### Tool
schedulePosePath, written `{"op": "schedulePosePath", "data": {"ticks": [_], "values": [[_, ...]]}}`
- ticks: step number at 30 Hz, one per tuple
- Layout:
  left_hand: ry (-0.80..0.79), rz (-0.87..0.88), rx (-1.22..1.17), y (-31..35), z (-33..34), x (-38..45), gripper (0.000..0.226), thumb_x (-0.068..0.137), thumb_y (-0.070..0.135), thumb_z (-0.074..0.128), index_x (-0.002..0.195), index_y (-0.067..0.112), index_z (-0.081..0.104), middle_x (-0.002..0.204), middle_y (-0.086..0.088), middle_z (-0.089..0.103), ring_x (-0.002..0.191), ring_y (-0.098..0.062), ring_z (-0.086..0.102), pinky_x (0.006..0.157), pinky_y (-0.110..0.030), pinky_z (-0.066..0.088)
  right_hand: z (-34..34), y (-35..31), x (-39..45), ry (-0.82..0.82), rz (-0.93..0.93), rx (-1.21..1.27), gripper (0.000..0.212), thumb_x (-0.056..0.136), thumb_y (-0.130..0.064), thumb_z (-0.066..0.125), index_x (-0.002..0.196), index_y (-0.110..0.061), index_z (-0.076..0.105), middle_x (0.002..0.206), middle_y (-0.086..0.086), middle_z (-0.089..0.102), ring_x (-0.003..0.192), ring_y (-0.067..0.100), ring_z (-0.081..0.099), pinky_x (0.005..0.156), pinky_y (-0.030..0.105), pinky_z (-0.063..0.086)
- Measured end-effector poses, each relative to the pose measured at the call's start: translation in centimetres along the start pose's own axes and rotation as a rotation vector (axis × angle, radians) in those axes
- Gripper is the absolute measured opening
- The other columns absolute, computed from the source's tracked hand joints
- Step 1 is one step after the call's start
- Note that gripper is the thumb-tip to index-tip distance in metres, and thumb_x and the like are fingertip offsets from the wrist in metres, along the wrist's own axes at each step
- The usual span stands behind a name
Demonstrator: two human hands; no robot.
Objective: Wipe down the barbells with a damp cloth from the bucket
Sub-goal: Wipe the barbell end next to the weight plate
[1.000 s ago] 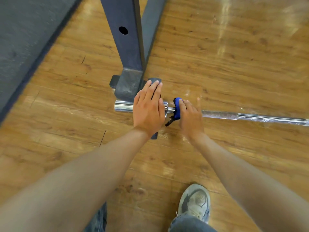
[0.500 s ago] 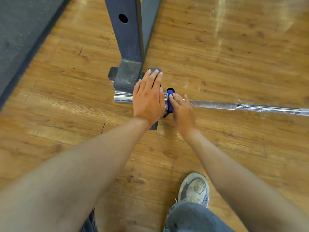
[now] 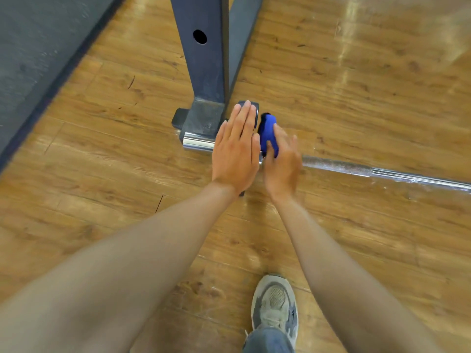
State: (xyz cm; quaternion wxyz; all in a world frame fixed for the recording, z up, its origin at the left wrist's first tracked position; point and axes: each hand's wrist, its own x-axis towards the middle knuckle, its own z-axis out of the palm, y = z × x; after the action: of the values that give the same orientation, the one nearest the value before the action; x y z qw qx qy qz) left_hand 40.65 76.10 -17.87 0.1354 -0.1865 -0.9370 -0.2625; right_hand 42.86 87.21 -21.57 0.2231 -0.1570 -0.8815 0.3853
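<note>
A long silver barbell point(image 3: 339, 167) is laid flat on the brown wood floor point(image 3: 356, 103), and it runs from the foot of a dark metal post point(image 3: 204, 59) off to the right edge of the view. Its thick shiny end point(image 3: 197, 143) is seen just in front of the post's base. The left hand point(image 3: 235, 151) is laid flat with straight fingers, held close together, on top of a small dark plate point(image 3: 251, 105) that sits on the bar; only the top edge of that plate can be seen past the fingertips. Just beside it, the right hand point(image 3: 281, 166) is pressed against a blue thing point(image 3: 269, 131), soft like a cloth, which is held against the bar right next to the plate. The right hand is a little blurred, so it cannot be told if the blue thing is gripped or only pushed. A grey shoe point(image 3: 274, 301) is planted on the floor near the bottom of the view, and a grey mat point(image 3: 38, 47) is spread along the far left side
</note>
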Motion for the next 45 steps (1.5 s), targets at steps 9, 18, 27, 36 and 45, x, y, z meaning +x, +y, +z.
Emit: {"op": "schedulePosePath", "data": {"ticks": [9,18,27,36,45], "values": [[-0.093,-0.052,-0.068,-0.6,0.5,5.8,0.061,0.107,0.034,0.015,0.154,0.008,0.041,0.162,-0.004,0.039,0.154,-0.018,0.024,0.124,-0.04,0.024,2.2,2.1,0.2,-0.138,-0.221,-0.151,0.052,0.097,-0.002,0.056,0.148,-0.012,0.05,0.156,0.006,0.045,0.145,0.019,0.04,0.127,0.04,0.013],[-0.075,-0.007,0.018,-0.3,0.4,6.2,0.057,0.108,0.031,0.022,0.16,0.009,0.027,0.169,0.0,0.022,0.158,-0.017,0.008,0.127,-0.041,0.014,1.8,1.7,1.0,-0.178,-0.216,-0.113,0.049,0.098,-0.015,0.056,0.148,-0.014,0.051,0.151,0.001,0.052,0.141,0.015,0.046,0.127,0.042,0.014],[-0.098,-0.1,-0.057,-0.7,1.2,9.3,0.057,0.108,0.029,0.02,0.161,0.008,0.024,0.169,-0.002,0.022,0.157,-0.015,0.009,0.128,-0.04,0.012,2.7,0.9,3.0,-0.248,-0.145,-0.089,0.062,0.097,-0.006,0.061,0.154,-0.004,0.037,0.161,0.012,0.035,0.15,0.025,0.032,0.12,0.039,0.034],[-0.101,-0.083,-0.159,-0.3,0.5,11.4,0.062,0.093,0.017,0.029,0.153,0.006,0.044,0.16,-0.006,0.04,0.152,-0.015,0.029,0.124,-0.029,0.022,3.0,1.2,5.4,-0.284,-0.125,-0.097,0.056,0.099,-0.007,0.059,0.153,-0.01,0.043,0.16,0.009,0.039,0.149,0.026,0.035,0.114,0.04,0.042],[-0.041,-0.172,-0.197,-0.2,0.8,11.2,0.055,0.09,0.002,0.032,0.133,0.006,0.065,0.144,-0.007,0.059,0.141,-0.016,0.047,0.118,-0.037,0.039,1.7,1.4,6.3,-0.383,-0.143,-0.087,0.048,0.104,-0.01,0.054,0.151,-0.005,0.044,0.159,0.011,0.039,0.149,0.026,0.033,0.116,0.035,0.037]]}}
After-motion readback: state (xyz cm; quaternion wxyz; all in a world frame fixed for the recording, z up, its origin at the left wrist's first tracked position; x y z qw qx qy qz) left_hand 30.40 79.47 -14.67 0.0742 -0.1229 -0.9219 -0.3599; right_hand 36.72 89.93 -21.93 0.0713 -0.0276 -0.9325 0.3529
